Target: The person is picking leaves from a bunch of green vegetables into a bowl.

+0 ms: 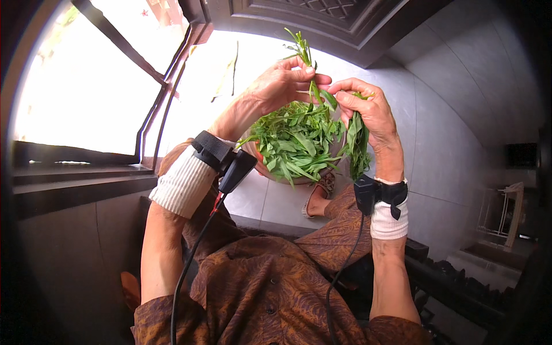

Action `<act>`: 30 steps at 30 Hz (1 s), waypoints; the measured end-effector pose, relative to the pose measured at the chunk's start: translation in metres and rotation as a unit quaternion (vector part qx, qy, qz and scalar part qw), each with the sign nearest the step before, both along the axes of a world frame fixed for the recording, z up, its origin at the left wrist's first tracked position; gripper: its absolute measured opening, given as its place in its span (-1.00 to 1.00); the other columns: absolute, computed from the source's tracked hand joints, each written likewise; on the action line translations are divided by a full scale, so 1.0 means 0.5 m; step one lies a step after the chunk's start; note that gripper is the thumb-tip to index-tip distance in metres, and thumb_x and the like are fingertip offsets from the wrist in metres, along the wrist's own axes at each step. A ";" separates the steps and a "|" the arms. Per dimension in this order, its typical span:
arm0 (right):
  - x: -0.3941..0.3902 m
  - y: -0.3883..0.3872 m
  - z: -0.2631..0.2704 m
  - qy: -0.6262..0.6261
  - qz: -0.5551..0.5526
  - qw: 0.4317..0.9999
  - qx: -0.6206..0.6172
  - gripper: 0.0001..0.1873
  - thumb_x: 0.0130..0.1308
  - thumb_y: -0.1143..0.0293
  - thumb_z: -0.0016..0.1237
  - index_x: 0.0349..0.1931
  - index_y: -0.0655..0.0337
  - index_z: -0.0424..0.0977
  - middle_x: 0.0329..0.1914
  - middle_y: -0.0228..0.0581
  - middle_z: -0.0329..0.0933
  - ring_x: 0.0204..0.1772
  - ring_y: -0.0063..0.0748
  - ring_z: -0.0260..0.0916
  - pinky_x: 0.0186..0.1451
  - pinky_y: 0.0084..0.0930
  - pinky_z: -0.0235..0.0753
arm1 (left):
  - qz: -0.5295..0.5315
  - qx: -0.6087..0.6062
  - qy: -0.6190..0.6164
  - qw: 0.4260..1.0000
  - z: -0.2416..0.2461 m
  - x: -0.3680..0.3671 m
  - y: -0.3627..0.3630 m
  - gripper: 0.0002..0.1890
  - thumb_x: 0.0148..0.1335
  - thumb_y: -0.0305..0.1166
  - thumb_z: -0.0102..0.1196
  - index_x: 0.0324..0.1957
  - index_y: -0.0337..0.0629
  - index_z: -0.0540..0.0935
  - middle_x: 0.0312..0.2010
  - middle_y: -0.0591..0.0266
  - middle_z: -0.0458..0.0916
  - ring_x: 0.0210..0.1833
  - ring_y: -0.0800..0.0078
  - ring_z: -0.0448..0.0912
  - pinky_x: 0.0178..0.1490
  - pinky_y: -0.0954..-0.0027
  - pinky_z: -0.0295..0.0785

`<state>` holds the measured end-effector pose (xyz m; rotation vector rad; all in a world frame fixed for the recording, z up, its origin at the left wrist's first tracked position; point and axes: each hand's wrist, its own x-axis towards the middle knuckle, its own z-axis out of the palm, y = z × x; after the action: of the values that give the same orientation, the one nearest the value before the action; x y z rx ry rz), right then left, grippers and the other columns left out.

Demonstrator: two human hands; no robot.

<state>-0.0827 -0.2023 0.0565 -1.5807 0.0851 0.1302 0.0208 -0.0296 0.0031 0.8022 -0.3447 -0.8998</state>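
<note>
My left hand (290, 84) pinches a few green stems (305, 51) of a leafy vegetable, their tips pointing up past the thumb. Close by on the right, my right hand (366, 105) grips a bunch of long leafy greens (358, 146) that hangs down from the palm. The fingertips of both hands nearly meet beside a single leaf (329, 99). Beneath them, a heap of loose green leaves (297, 142) fills a round basin (276, 176), most of whose rim is covered by the leaves.
An open doorway (82, 86) glares with daylight at left, beside a dark carved door panel (302, 17) at the top. Grey floor tiles (440, 142) spread to the right. A slippered foot (319, 198) is near the basin. Black cables (189, 267) run from both wrist straps.
</note>
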 end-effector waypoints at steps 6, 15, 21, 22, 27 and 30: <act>-0.002 0.004 0.000 -0.002 -0.024 0.999 -0.029 -0.84 0.19 0.43 -0.05 -0.31 0.34 0.49 -0.69 -0.49 0.26 -0.62 -0.70 0.20 -0.55 -0.76 0.25 | 0.000 0.015 0.000 1.000 -0.003 -0.004 0.002 -0.88 0.24 -0.40 -0.02 -0.31 -0.19 0.35 -0.15 -0.11 0.54 -0.08 0.17 0.53 -0.06 0.15 0.49; 0.003 0.007 -0.005 0.010 -0.032 0.992 -0.124 -0.73 0.21 0.24 0.00 -0.41 0.31 0.52 -0.70 -0.48 0.30 -0.64 -0.69 0.21 -0.53 -0.76 0.23 | -0.027 0.015 -0.020 0.999 -0.020 -0.001 0.000 -0.88 0.24 -0.38 0.00 -0.31 -0.16 0.36 -0.16 -0.06 0.54 -0.12 0.23 0.56 -0.15 0.25 0.52; 0.005 0.017 -0.008 0.064 0.008 0.996 -0.054 -0.80 0.03 0.33 0.04 -0.49 0.32 0.56 -0.66 -0.43 0.41 -0.59 -0.67 0.26 -0.50 -0.73 0.25 | -0.024 0.052 -0.040 0.998 -0.025 0.003 -0.006 -0.87 0.21 -0.37 0.04 -0.32 -0.13 0.38 -0.22 0.01 0.55 -0.20 0.27 0.56 -0.23 0.29 0.52; 0.004 0.016 -0.006 0.064 0.008 0.996 -0.055 -0.80 0.03 0.33 0.04 -0.49 0.32 0.56 -0.66 -0.43 0.41 -0.59 -0.67 0.26 -0.50 -0.73 0.25 | -0.023 0.051 -0.040 0.998 -0.023 0.003 -0.005 -0.87 0.21 -0.37 0.04 -0.32 -0.13 0.38 -0.22 0.01 0.55 -0.20 0.27 0.56 -0.23 0.29 0.52; -0.005 0.001 0.009 0.099 0.055 0.994 -0.005 -0.84 -0.03 0.39 0.07 -0.51 0.32 0.52 -0.70 -0.43 0.39 -0.64 -0.68 0.27 -0.53 -0.76 0.22 | 0.005 0.039 -0.037 0.999 -0.017 0.015 0.010 -0.87 0.19 -0.38 0.07 -0.36 -0.13 0.39 -0.27 0.05 0.55 -0.20 0.27 0.56 -0.25 0.23 0.49; -0.016 -0.011 0.020 0.078 0.053 0.995 -0.020 -0.86 -0.01 0.44 0.06 -0.50 0.34 0.48 -0.70 -0.41 0.37 -0.69 -0.68 0.24 -0.59 -0.75 0.19 | 0.026 0.030 -0.047 0.998 -0.021 0.030 0.019 -0.87 0.19 -0.39 0.06 -0.35 -0.12 0.38 -0.30 0.07 0.56 -0.22 0.26 0.57 -0.25 0.23 0.50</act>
<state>-0.0907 -0.2078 0.0665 -1.6134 0.1266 0.3382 0.0359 -0.0203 -0.0072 0.9077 -0.3795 -0.8279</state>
